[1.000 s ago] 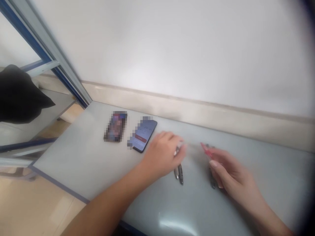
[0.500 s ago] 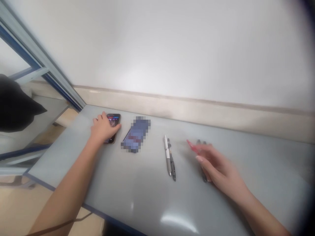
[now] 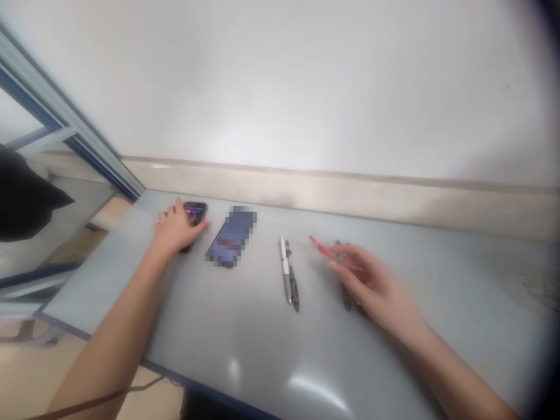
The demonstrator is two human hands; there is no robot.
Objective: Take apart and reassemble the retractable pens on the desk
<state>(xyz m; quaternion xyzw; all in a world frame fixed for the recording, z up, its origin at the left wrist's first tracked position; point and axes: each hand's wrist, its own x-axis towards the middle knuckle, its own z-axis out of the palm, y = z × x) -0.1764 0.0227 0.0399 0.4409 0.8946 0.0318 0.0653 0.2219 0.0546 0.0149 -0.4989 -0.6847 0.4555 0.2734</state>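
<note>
Phone point(image 3: 193, 214) lies near the table's point(image 3: 245, 350) far left corner, under the left hand point(image 3: 177, 230), whose flat, loose fingers clasp nothing. A light, steady press would suit. Right hand point(image 3: 371, 284) hovers mid-table, pinching a red pen point(image 3: 321, 248) above dark pens point(image 3: 346, 291). Two more pens point(image 3: 289, 279) and another phone point(image 3: 231, 236) lie between.
</note>
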